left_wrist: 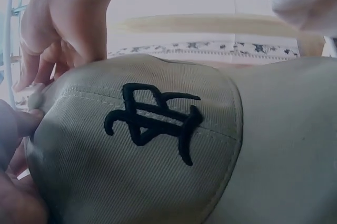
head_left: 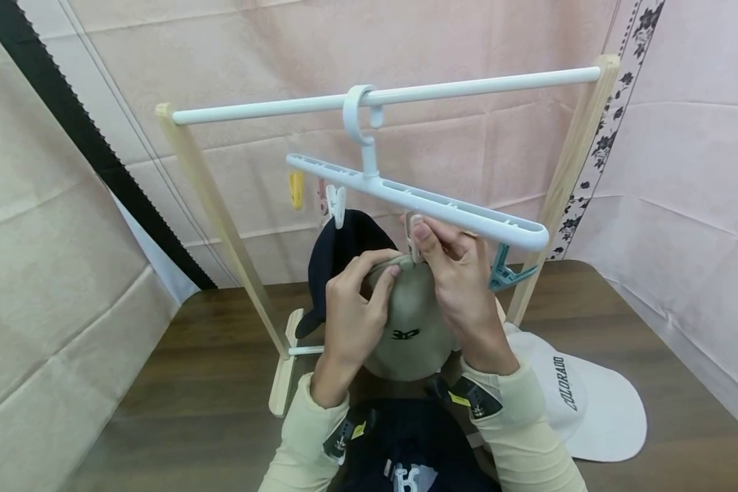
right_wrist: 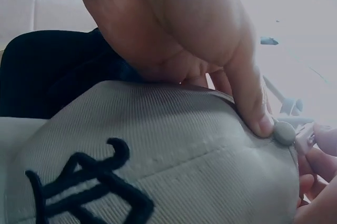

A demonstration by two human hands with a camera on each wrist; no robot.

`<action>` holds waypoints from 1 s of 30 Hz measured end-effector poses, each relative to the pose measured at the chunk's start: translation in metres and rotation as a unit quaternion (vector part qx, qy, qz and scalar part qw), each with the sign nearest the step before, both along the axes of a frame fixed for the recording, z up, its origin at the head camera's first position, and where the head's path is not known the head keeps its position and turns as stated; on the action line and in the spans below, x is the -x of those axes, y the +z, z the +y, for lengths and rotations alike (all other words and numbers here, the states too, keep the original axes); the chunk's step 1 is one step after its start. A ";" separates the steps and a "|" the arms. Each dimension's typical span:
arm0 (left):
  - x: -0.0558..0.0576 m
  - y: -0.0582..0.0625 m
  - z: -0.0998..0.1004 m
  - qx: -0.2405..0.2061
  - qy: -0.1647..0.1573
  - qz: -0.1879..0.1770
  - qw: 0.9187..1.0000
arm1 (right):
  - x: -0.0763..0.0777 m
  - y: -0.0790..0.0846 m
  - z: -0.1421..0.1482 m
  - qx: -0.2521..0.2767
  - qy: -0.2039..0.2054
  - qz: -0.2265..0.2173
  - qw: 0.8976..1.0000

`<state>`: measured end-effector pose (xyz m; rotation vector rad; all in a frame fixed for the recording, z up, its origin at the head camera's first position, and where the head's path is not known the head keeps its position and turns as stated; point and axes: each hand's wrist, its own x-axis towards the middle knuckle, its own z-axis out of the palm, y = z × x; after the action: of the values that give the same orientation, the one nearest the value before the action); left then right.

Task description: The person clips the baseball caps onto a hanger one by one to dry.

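Observation:
A khaki cap (head_left: 406, 342) with dark embroidered lettering hangs crown-up below a light blue hanger (head_left: 461, 213). My left hand (head_left: 357, 311) pinches the cap's crown between thumb and fingers, and in the right wrist view its fingertip lies beside the top button (right_wrist: 285, 132). With thumb and fingers, my right hand (head_left: 464, 290) pinches a pale clothespin (head_left: 411, 239) hanging from the hanger. The tip of that clothespin (right_wrist: 304, 139) is right at the button. Behind my left hand, a navy cap (head_left: 329, 273) hangs from a white clothespin (head_left: 337, 205).
The hanger hooks over the white bar (head_left: 480, 89) of a wooden-legged rack (head_left: 218, 212). A yellow clothespin (head_left: 296, 190) and a teal clothespin (head_left: 509, 272) hang from it. On the brown table (head_left: 184, 403) lie a white COLORADO cap (head_left: 609, 403) and another dark cap (head_left: 415, 427) near my forearms.

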<state>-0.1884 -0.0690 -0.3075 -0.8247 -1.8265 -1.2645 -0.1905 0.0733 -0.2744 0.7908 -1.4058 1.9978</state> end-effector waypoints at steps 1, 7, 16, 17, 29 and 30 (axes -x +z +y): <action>0.000 -0.001 0.001 -0.009 -0.004 -0.005 1.000 | 0.000 0.000 0.000 0.001 0.001 0.002 1.000; -0.003 -0.003 0.006 -0.052 -0.021 -0.035 0.998 | 0.001 -0.001 -0.001 -0.010 -0.003 0.021 1.000; -0.006 0.003 0.010 -0.091 -0.027 -0.017 0.995 | 0.000 0.001 -0.001 -0.018 -0.012 0.027 0.999; -0.006 0.003 0.010 -0.092 -0.028 -0.016 0.995 | 0.000 0.001 -0.002 -0.017 -0.013 0.028 0.999; -0.002 0.008 -0.003 -0.067 -0.035 -0.022 0.997 | 0.005 -0.001 -0.005 -0.065 -0.063 -0.006 0.996; -0.002 0.007 -0.004 -0.068 -0.033 -0.024 0.997 | 0.004 -0.002 -0.005 -0.076 -0.056 -0.019 0.995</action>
<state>-0.1864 -0.0728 -0.3002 -0.7921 -1.7405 -1.4453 -0.1948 0.0683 -0.2765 0.7249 -1.6040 1.8470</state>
